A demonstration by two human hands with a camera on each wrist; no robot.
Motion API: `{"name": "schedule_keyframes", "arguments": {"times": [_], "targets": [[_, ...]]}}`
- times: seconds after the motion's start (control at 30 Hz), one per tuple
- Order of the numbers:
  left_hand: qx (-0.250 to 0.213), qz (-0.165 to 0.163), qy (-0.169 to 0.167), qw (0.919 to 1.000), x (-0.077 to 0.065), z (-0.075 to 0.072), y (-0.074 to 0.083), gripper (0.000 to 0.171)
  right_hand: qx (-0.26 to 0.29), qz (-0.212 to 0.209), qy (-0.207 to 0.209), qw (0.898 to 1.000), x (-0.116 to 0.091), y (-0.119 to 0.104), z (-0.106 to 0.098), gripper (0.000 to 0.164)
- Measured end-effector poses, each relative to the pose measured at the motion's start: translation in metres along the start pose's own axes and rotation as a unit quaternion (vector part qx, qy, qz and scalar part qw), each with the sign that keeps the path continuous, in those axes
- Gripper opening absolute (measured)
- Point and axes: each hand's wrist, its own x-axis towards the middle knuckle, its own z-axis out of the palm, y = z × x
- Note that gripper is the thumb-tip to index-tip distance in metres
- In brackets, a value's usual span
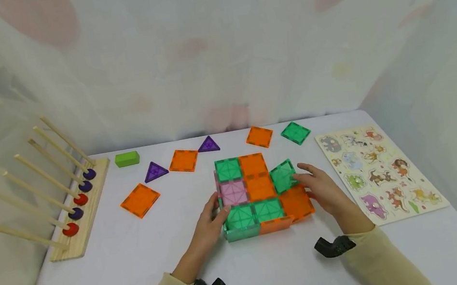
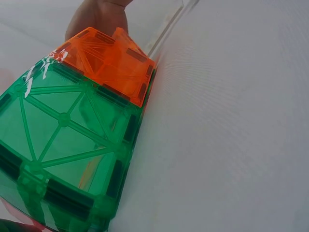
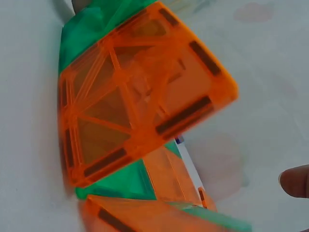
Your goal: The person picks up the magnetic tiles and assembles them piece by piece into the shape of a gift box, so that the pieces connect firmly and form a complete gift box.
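A shallow box of translucent magnetic tiles [image 1: 260, 189], in green, orange and pink, lies on the table in the head view. At its left side my left hand [image 1: 209, 225] grips the wall, thumb over the near-left green tile [image 1: 240, 217]. My right hand [image 1: 320, 188] holds the right edge of a tilted green magnetic tile [image 1: 282, 176], one finger raised off it. Just below that, an orange tile [image 1: 297, 203] juts out at the near-right corner; it looms large and tilted in the right wrist view [image 3: 120, 96]. Part of the right hand's grip is hidden.
Loose orange tiles [image 1: 140, 200], purple triangles [image 1: 155, 171] and a green tile [image 1: 295, 133] lie behind and left. A wooden peg stand with rings [image 1: 77, 222] stands at left, near a green block [image 1: 127, 159]. An animal puzzle board [image 1: 382, 174] lies at right.
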Motion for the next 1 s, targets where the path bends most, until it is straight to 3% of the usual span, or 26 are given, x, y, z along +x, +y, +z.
{"name": "schedule_keyframes", "arguments": {"times": [0.4,0.73,1.0], "targets": [[-0.012,-0.003,-0.006,0.9999,-0.001,0.000,0.002,0.067,0.010,-0.049,-0.039,0.998,-0.012,-0.008,0.013,0.064],[-0.004,-0.010,-0.002,0.9999,0.001,0.000,0.002,0.069,-0.019,-0.081,-0.053,0.995,-0.020,-0.010,0.027,0.059],[-0.012,-0.007,-0.005,0.9999,-0.002,0.000,0.003,0.072,-0.025,-0.080,-0.046,0.995,-0.013,-0.010,0.017,0.056]]}}
